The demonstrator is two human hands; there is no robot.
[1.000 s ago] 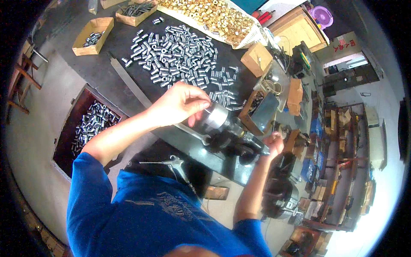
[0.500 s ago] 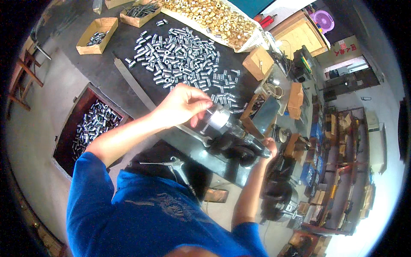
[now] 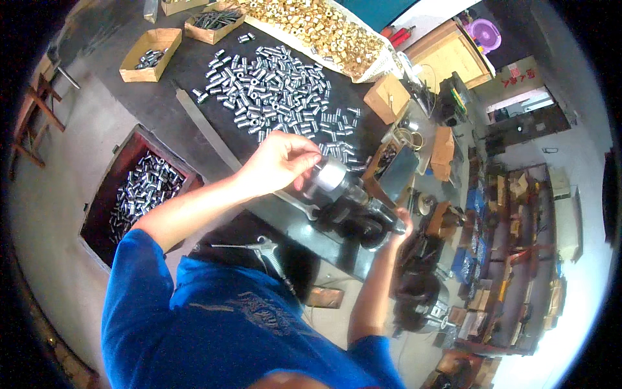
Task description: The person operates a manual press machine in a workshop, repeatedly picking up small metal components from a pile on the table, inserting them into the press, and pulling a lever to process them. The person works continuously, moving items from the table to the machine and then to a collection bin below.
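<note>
A small bench machine with a silvery round chuck (image 3: 332,174) and a dark body stands in front of me. At the chuck's left end, my left hand (image 3: 284,162) is closed in a pinch; what sits between thumb and fingertips is too small or hidden to name. My right hand (image 3: 403,227) is closed around the dark, rounded handle (image 3: 387,217) at the machine's right end, its fingers partly hidden. Beyond the left hand, many short silvery metal fittings (image 3: 272,87) lie loose on the dark bench.
An open-ended wrench (image 3: 299,206) and a long flat file (image 3: 204,126) lie near my left forearm. A wooden crate (image 3: 91,214) of fittings stands at left. Brass nuts fill a white tray (image 3: 366,76) at the back. An air blow gun (image 3: 269,249) lies close to me.
Both hands keep their places at the machine. The right hand and handle have shifted slightly left; the whole view has moved a little too.
</note>
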